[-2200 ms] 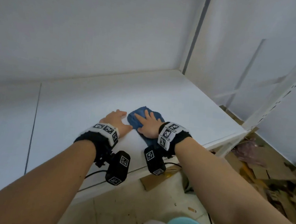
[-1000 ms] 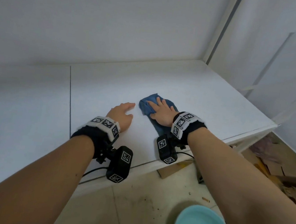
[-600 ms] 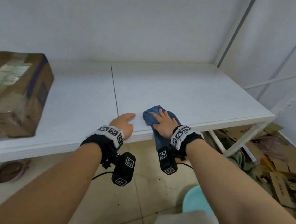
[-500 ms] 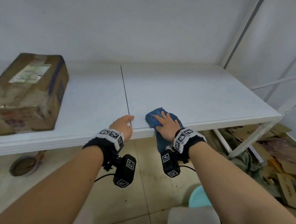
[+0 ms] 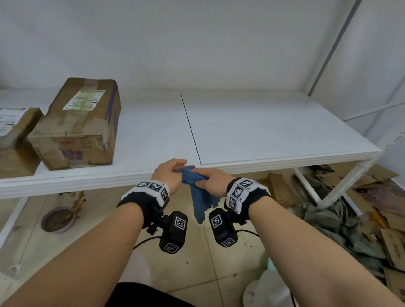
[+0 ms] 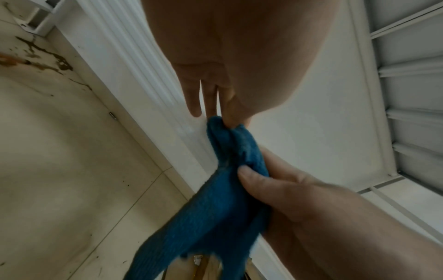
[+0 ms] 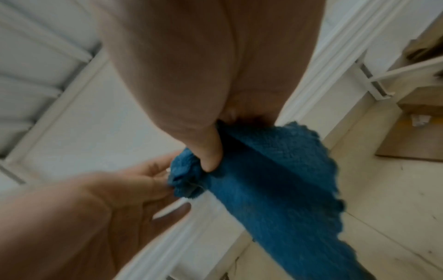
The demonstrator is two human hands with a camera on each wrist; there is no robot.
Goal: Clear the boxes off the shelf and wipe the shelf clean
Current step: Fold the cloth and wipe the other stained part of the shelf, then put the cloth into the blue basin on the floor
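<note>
I see two boxes at shelf's left | big box (image 5: 80, 124): worn brown cardboard, taped, label on top | small box (image 5: 2, 141): touching its left side, white label on top | shelf (image 5: 273, 128): white, seam mid-board | cloth (image 5: 198, 197): blue, bunched, hanging off the front edge, held in both hands

Both hands, left hand (image 5: 168, 174) and right hand (image 5: 212, 181), meet on the cloth (image 5: 198, 195) just before the shelf (image 5: 273, 130) edge; 2 boxes (image 5: 80, 124) sit on it, far left.
</note>
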